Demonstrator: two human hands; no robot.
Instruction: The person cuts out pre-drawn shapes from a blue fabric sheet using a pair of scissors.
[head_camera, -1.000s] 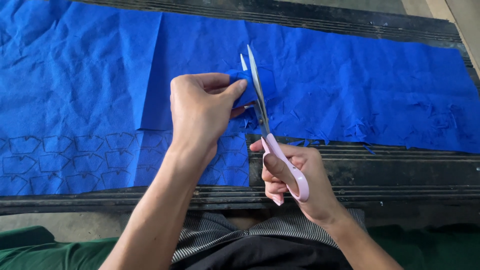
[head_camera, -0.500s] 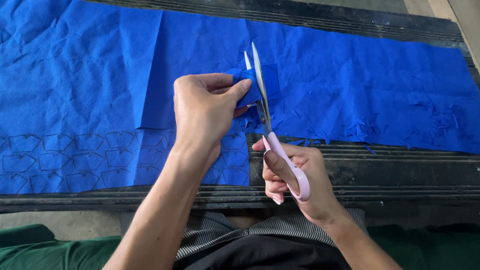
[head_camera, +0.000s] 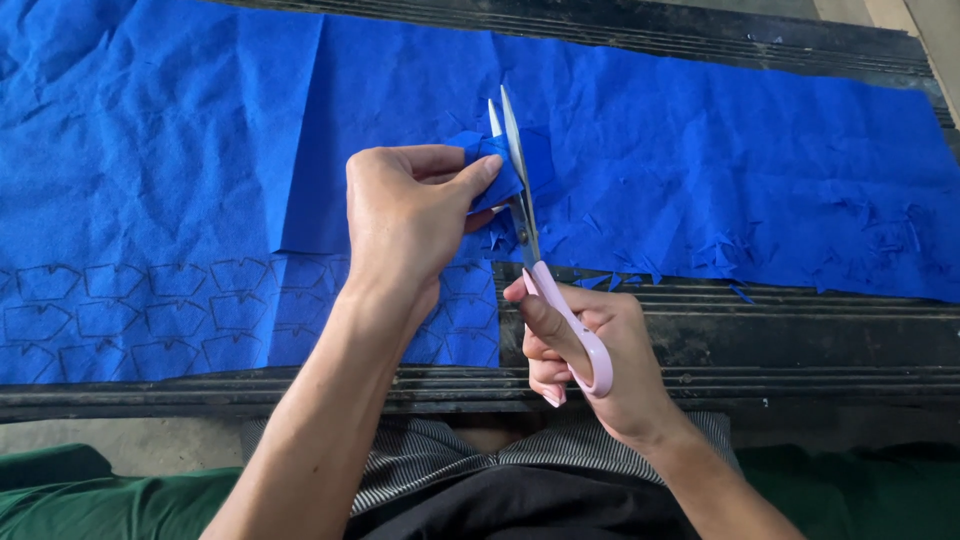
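Head view: the left hand (head_camera: 405, 215) pinches a small blue cut piece (head_camera: 490, 165) between its fingers; the right hand (head_camera: 585, 365) grips pink-handled scissors (head_camera: 530, 240), blades parted at it. On the blue sheet (head_camera: 700, 160), rows of traced outlines (head_camera: 150, 315) remain uncut

A wide blue sheet of thin fabric (head_camera: 700, 140) lay across the upper part of the frame, on a dark ribbed metal bench (head_camera: 800, 340) whose front edge ran along the middle. At centre, the left hand (head_camera: 405, 215) sat over the sheet, pinching a small blue cut piece of fabric (head_camera: 490, 165). Just right of it stood the pink-handled scissors (head_camera: 530, 240), blades pointing to the top, with the right hand (head_camera: 585, 355) below them, in front of the bench edge.
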